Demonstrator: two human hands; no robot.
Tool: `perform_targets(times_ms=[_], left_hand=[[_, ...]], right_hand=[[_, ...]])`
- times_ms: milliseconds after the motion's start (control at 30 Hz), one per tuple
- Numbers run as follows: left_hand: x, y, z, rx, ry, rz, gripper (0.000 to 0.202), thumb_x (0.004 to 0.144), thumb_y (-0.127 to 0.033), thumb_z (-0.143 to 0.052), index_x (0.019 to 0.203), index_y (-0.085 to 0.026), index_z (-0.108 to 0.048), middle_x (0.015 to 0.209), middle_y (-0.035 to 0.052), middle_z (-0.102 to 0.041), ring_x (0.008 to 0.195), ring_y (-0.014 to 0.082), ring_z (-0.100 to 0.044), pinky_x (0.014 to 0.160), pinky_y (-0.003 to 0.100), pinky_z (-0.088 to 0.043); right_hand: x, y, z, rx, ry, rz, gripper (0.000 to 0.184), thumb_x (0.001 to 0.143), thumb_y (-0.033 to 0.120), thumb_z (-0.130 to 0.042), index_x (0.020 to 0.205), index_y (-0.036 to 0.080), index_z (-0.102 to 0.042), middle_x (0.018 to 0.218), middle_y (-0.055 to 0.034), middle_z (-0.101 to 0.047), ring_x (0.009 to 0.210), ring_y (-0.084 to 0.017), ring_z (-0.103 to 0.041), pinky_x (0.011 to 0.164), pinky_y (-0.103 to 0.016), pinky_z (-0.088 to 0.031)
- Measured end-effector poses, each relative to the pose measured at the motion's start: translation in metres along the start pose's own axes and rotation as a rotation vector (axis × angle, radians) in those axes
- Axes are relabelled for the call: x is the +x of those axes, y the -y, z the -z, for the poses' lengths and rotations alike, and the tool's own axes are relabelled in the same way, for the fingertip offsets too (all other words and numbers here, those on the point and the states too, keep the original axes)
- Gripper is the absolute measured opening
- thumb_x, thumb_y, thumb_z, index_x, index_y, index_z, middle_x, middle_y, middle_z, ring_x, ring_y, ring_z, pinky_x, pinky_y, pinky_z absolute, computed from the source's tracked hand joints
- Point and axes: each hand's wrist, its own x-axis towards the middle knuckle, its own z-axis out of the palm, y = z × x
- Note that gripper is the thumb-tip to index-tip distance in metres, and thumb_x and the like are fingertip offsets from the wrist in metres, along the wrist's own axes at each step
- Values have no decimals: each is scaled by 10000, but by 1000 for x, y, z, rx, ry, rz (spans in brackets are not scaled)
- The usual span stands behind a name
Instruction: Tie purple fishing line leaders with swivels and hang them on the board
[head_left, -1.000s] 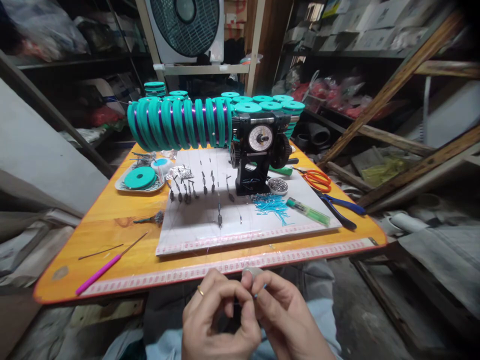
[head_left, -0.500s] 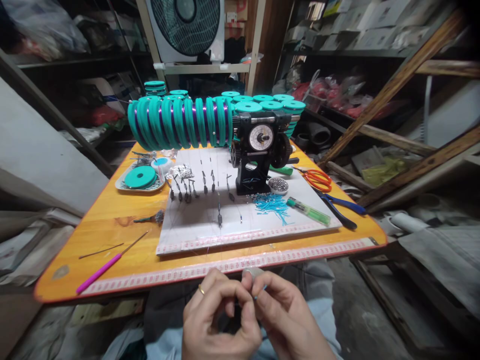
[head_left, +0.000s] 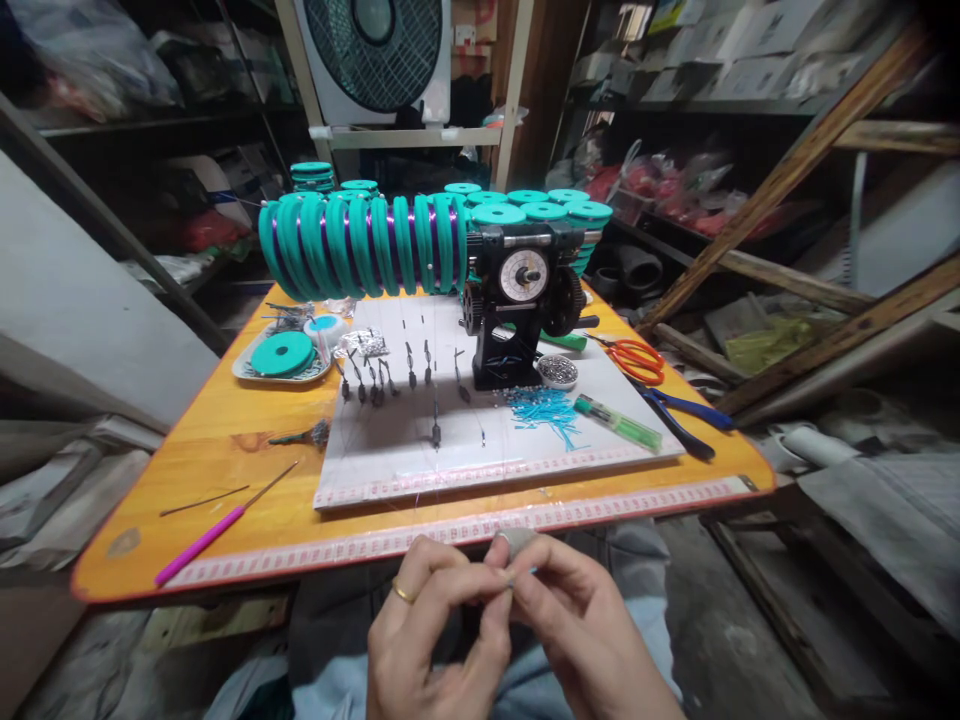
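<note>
In front of the table edge, my left hand (head_left: 442, 625), with a ring on one finger, pinches thumb against forefinger. What sits between those fingertips is too small to make out. My right hand (head_left: 581, 620) is closed in a pinch on a short thin blue strip (head_left: 533, 570), of which only a bit shows; its fingertips meet those of the left. Faint thin line hangs from the row of teal foam spools (head_left: 360, 245) wound with purple line. Several dark sinker-like weights, among them a lower one (head_left: 436, 432), lie or hang over the white board (head_left: 397, 460).
A black winder with a dial (head_left: 523, 275) holds the spool row. Blue strips (head_left: 544, 412), a dish of small metal pieces (head_left: 557, 371), a green tube (head_left: 619, 424), pliers (head_left: 679, 415) and orange scissors (head_left: 636, 360) lie right. A pink-handled hook (head_left: 201, 545) and a tray (head_left: 255, 378) are left.
My left forefinger has straightened and its tip has come in with the thumb against the right fingertips. Less of the blue strip shows. The lower weight has shifted slightly.
</note>
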Motion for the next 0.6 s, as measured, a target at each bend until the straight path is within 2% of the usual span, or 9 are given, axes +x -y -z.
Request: perform_targets(times_ms=[67,133,233,333,500,600], left_hand=[[0,1,0,-8,-40,26,300,827,-49,-563,1060,-236,-584,886,5,-564,787,117,-588,672,192,-523],[0,3,0,-10,-74,51,256,809,-57,-541,995,-233,-545,878,4,-544,775,121,-571,610,180,-493],[-2,4,-2,-17,-52,43,190,822,-35,-527,834,-225,-512,789,-21,-508,698,107,-539,574,181,-454],[-3,7,-2,-23,-48,81,160,866,-61,-523,825,-216,-539,792,-17,-521,715,108,-543,609,200,-454],[0,15,6,2,105,-77,212,836,-1,-591,926,-193,-593,854,6,-575,768,106,-608,660,194,-511],[3,20,9,24,103,-164,237,825,21,-627,950,-180,-619,889,17,-607,818,110,-637,740,208,-533]], right_hand=[[1,3,1,-38,-14,-10,209,787,356,-803,746,173,-710,926,-46,-703,768,-114,-667,730,-199,-525],[2,4,1,-74,-18,-6,215,787,362,-803,749,170,-715,897,-42,-701,721,-107,-669,698,-198,-536],[3,4,3,-114,-21,18,208,795,350,-799,744,166,-714,894,-37,-702,660,-85,-662,667,-184,-537],[5,4,7,-187,3,66,158,825,315,-773,760,182,-715,941,-34,-698,673,-83,-660,673,-185,-545],[8,12,15,-346,99,91,69,858,276,-734,817,223,-720,997,-24,-682,803,-106,-668,724,-189,-557],[7,18,17,-437,92,92,112,848,289,-738,784,201,-714,952,-34,-692,787,-109,-664,721,-188,-551]])
